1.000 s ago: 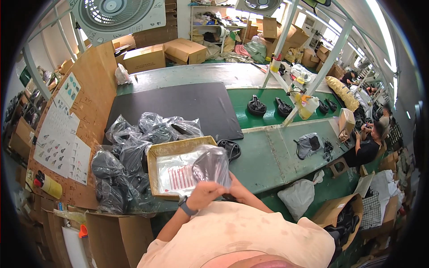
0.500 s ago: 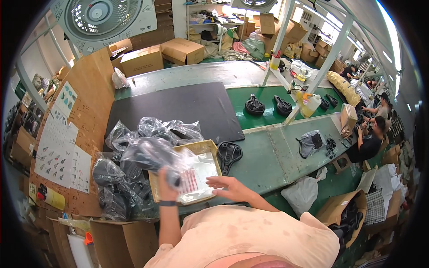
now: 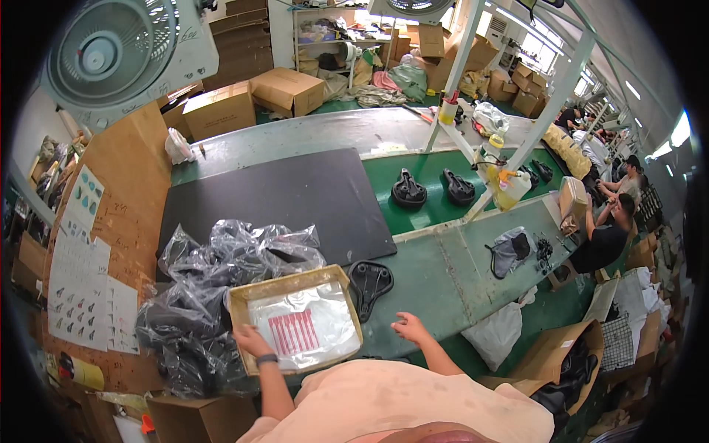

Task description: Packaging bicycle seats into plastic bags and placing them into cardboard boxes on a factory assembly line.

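My left hand [image 3: 252, 340] is at the left rim of a shallow cardboard tray [image 3: 235, 301], empty, its fingers loosely extended. Inside the tray lies a stack of clear plastic bags [image 3: 332, 317] with red printing. Left of the tray is a heap of black bicycle saddles in clear bags [image 3: 188, 317]. My right hand [image 3: 410, 329] hovers over the bench's near edge, right of the tray. It is empty, with fingers apart and slightly bent. Between that hand and the tray's far right corner, a black bicycle saddle [image 3: 371, 288] lies with its underside up.
A black mat [image 3: 288, 199] covers part of the green bench [image 3: 432, 288]. Unwrapped saddles [image 3: 408, 190] sit on the green strip beyond. A wooden board [image 3: 122, 192] with sheets stands at left. Metal posts [image 3: 550, 100] rise at right, where people [image 3: 602, 240] work. An open carton [image 3: 565, 362] stands near right.
The bagged saddle has left my left hand, which has moved down and left to the tray's rim. My right hand has moved right, away from the tray. The view has shifted slightly.
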A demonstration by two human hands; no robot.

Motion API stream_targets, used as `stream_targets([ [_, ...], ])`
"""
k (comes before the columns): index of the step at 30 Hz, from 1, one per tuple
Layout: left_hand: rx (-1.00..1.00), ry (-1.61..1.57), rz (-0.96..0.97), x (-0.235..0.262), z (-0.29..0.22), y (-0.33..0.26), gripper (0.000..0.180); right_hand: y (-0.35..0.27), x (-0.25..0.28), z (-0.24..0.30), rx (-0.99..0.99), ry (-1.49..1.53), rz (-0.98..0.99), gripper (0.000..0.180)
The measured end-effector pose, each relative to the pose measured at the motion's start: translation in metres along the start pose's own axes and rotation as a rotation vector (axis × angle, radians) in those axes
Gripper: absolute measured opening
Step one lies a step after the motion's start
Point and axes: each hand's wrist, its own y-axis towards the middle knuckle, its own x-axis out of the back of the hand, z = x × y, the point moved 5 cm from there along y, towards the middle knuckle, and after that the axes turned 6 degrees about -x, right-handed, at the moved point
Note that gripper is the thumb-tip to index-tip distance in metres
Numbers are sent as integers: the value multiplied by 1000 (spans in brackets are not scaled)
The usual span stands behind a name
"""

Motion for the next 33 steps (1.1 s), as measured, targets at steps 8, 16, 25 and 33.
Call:
stream_targets([
  [8,-190,429,1105,-143,-76,-163,28,151,-44,4,-185,27,-122,82],
  [16,-327,745,1376,-207,-23,-223,40,198,-56,7,-194,96,-284,60],
  [25,-226,711,1397,-207,13,-224,32,123,45,-28,-292,8,-16,91],
  [33,361,229,1145,-183,50,-210,26,-15,82,-71,-460,-338,122,71],
])
